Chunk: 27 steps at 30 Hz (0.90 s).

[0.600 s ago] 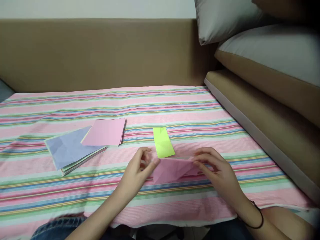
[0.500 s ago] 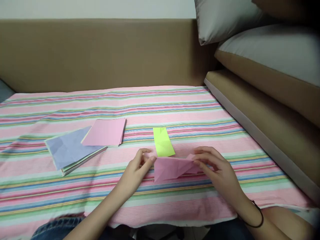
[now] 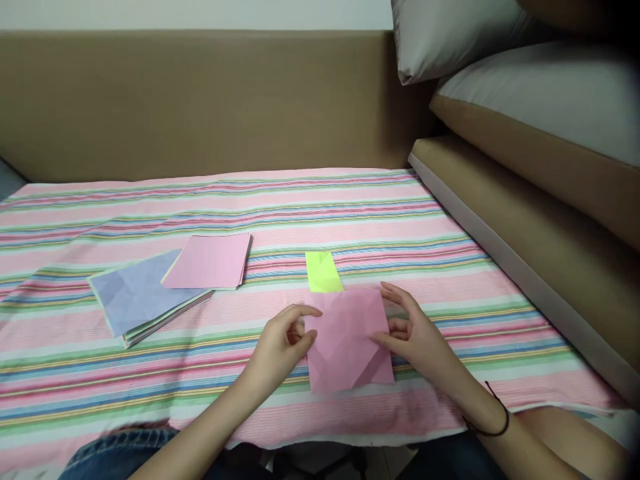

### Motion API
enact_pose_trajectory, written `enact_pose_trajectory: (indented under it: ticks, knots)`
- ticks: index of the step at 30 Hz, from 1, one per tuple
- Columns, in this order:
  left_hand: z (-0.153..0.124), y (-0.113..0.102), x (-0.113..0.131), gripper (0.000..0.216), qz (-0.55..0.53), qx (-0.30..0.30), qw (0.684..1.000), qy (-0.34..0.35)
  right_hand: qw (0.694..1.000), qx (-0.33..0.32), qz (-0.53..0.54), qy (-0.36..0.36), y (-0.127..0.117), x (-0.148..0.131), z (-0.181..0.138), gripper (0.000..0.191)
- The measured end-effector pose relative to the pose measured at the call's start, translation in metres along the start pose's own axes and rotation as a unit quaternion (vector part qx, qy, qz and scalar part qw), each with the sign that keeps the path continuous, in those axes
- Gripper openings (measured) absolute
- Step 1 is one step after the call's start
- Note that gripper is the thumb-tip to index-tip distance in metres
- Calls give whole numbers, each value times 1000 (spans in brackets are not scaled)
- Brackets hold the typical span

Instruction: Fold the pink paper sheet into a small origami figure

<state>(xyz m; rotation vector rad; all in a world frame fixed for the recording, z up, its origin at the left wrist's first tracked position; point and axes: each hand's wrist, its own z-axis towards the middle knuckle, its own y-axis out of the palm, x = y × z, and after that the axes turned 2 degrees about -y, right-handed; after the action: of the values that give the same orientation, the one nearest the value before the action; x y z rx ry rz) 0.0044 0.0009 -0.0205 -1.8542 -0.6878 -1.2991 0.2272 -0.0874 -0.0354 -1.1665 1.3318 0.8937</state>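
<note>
A creased square of pink paper is opened out in front of me, with fold lines across it. At its left edge my left hand grips it, thumb and forefinger on the near face. My right hand has its thumb on the right edge, some fingers curled at the side and partly hidden. Just beyond the pink square lies a folded yellow-green paper, its lower part covered by the pink one.
To the left are a stack of pink paper squares and a larger stack topped by blue-violet paper. A striped cloth spreads beneath everything. Cushions stand along the right, and a brown backrest runs behind.
The pink paper was folded over and seen narrow; now it is unfolded into a square facing me, covering part of the yellow-green paper. Both hands have shifted slightly along its edges.
</note>
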Motion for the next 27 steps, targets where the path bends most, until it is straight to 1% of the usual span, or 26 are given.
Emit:
enact_pose_trajectory:
  ticks: [3, 5, 6, 8, 9, 10, 11, 12, 13, 15, 16, 17, 19, 20, 21, 23, 24, 25, 26, 27]
  knots:
    - [2, 1, -8, 42, 46, 20, 999, 17, 998, 23, -49, -13, 3, 5, 1, 90]
    - [3, 0, -13, 52, 98, 37, 994, 27, 996, 26, -82, -18, 3, 7, 2, 89]
    - [3, 0, -14, 56, 135, 55, 989, 35, 994, 27, -101, -22, 3, 7, 2, 87]
    - [4, -1, -15, 62, 216, 107, 967, 81, 989, 28, -142, -33, 3, 7, 3, 82]
    - [5, 0, -15, 62, 255, 128, 951, 119, 986, 27, -162, -38, 3, 7, 4, 81]
    - [5, 1, -14, 60, 288, 131, 934, 165, 983, 26, -178, -42, 3, 7, 4, 80]
    - [5, 2, -12, 55, 317, 111, 917, 213, 980, 22, -191, -45, 4, 8, 5, 79]
    - [5, 4, -11, 48, 341, 66, 902, 254, 978, 18, -201, -49, 4, 8, 5, 79]
    - [5, 6, -9, 41, 360, 9, 889, 283, 976, 14, -209, -51, 4, 8, 6, 79]
    - [5, 11, -7, 34, 379, -92, 869, 304, 973, 5, -225, -49, 4, 9, 7, 73]
    - [4, 12, -7, 34, 382, -123, 865, 301, 972, 3, -232, -46, 4, 9, 8, 67]
    - [3, 14, -6, 38, 382, -141, 864, 295, 970, 2, -239, -42, 3, 9, 9, 60]
    - [1, 16, -7, 47, 383, -155, 864, 287, 966, 7, -255, -44, 1, 7, 10, 48]
    - [0, 17, -8, 51, 386, -159, 862, 287, 960, 23, -272, -61, 1, 6, 10, 45]
    - [-2, 18, -9, 54, 390, -162, 859, 288, 949, 48, -297, -93, 1, 5, 10, 43]
    - [-3, 20, -12, 58, 400, -164, 852, 294, 912, 94, -351, -189, 5, 1, 6, 39]
    - [-3, 21, -14, 60, 405, -162, 849, 299, 893, 98, -367, -241, 9, 0, 3, 36]
    - [-2, 22, -16, 61, 408, -158, 846, 306, 882, 78, -370, -283, 15, -1, 0, 34]
    - [-1, 22, -18, 61, 411, -152, 843, 313, 880, 37, -359, -308, 21, -2, -4, 35]
    - [1, 23, -20, 61, 414, -146, 841, 317, 883, -14, -343, -319, 28, -1, -7, 37]
